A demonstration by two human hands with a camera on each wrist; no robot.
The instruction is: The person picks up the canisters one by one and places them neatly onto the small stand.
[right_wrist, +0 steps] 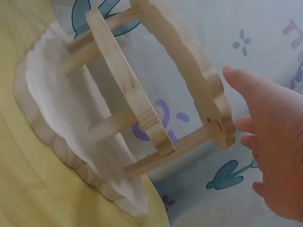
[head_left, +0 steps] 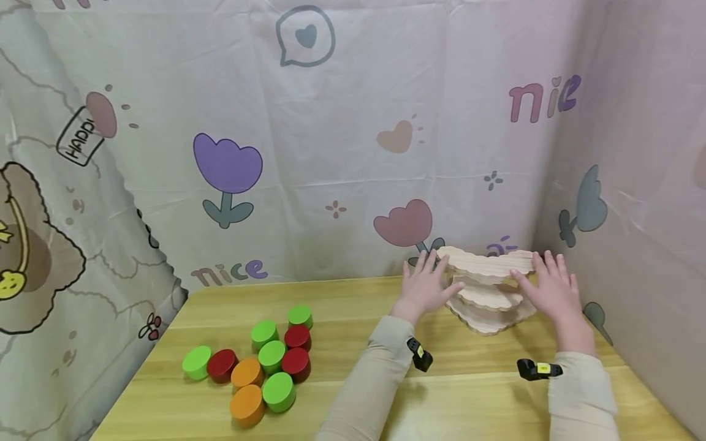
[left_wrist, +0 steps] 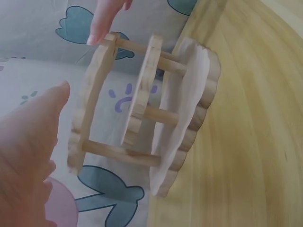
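A pale wooden tiered stand [head_left: 491,298] with scalloped edges rests on the table toward the back right. Round dowels [left_wrist: 123,155] join its tiers above a wide base [right_wrist: 57,118]. My left hand [head_left: 421,288] is spread at the stand's left side, its thumb pointing at the tiers. At the right side, my right hand [head_left: 554,294] is spread too, fingers straight. In the left wrist view a gap shows between the left hand [left_wrist: 23,146] and the top tier. The right wrist view shows the right hand [right_wrist: 279,137] close beside the top tier; contact is unclear.
Several green discs [head_left: 279,392], orange discs [head_left: 247,405] and red discs [head_left: 296,364] lie grouped on the left of the wooden table [head_left: 342,306]. Printed cloth [head_left: 353,122] hangs behind the table and along both sides. Black wrist cameras [head_left: 420,355] sit on both sleeves.
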